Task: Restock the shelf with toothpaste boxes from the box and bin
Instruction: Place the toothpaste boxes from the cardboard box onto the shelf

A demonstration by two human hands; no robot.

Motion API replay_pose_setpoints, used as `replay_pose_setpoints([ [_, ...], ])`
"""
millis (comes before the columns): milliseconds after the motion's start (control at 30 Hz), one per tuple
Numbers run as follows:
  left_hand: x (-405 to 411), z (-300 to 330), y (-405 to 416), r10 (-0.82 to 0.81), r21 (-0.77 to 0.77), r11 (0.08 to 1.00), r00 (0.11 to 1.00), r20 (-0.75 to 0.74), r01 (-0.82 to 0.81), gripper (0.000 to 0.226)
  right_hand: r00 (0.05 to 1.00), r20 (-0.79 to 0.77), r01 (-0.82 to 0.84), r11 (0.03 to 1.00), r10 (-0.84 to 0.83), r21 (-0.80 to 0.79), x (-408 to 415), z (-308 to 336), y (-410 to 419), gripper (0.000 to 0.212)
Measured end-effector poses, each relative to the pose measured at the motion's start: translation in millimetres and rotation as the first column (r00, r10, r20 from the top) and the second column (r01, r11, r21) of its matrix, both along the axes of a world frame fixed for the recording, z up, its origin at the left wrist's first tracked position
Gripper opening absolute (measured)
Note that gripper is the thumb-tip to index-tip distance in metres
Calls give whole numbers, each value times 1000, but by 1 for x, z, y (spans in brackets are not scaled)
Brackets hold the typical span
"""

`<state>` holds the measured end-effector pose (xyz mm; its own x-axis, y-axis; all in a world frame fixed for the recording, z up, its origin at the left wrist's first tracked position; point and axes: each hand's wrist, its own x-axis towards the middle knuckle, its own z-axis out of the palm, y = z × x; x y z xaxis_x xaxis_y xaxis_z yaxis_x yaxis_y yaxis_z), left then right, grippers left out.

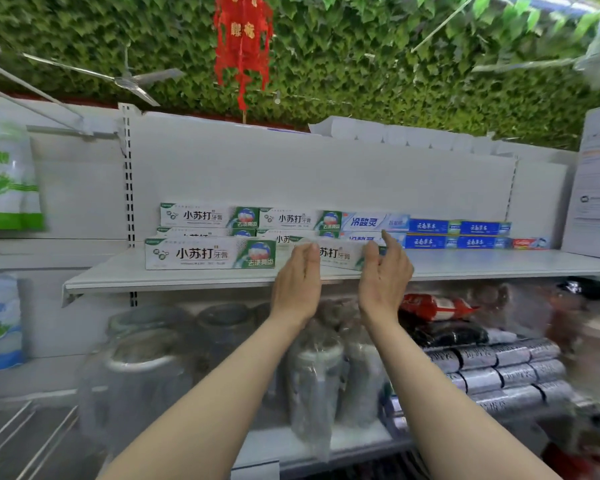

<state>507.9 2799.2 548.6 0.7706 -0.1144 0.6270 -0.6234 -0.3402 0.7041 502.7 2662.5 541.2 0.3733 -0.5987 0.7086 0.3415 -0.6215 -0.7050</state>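
A white-and-green toothpaste box [338, 255] lies slightly askew on the white shelf [187, 277], between my two hands. My left hand [298, 278] has straight fingers against the box's left part. My right hand [383, 271] touches its right end with relaxed fingers, thumb raised. A matching box [210, 253] lies at the front left. Behind stand stacked rows of the same boxes [208, 216], pale blue ones [371, 221], dark blue ones [458, 233] and a red one [530, 243]. The supply box and bin are out of view.
The shelf's front right part [499, 263] is bare. Below it sit clear jars [142, 368], wrapped bottles [316, 375], a red pack [437, 306] and silver packs [499, 372]. Green-and-white bags [4, 178] hang at the left. A white panel [596, 181] stands at the right.
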Motion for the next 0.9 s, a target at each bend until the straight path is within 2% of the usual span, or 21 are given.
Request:
replay_pose_setpoints([
  [100,2,-5,-15,-9,16,1000,999,-31,10,55,997,-72,-23,998,27,57,1,-2,-33,55],
  [233,8,-11,-23,28,9,1000,999,-32,-28,57,975,-176,-126,990,136,64,10,-2,-58,60],
  [367,12,-14,-24,72,20,997,997,-10,-71,50,966,-183,-175,983,181,51,16,-2,-64,47],
  [500,11,-14,-23,60,19,998,998,-6,-60,49,981,-152,-107,990,121,95,15,2,-68,30],
  [667,7,-13,-13,91,0,996,996,11,-91,48,996,-73,-28,971,47,238,2,2,-63,25],
  [800,8,-20,6,213,-35,977,972,99,-210,57,968,137,-243,916,210,318,-7,4,-48,27],
  [900,9,-24,27,356,-188,928,913,200,-321,67,904,170,-425,861,392,279,-4,14,-26,29],
])
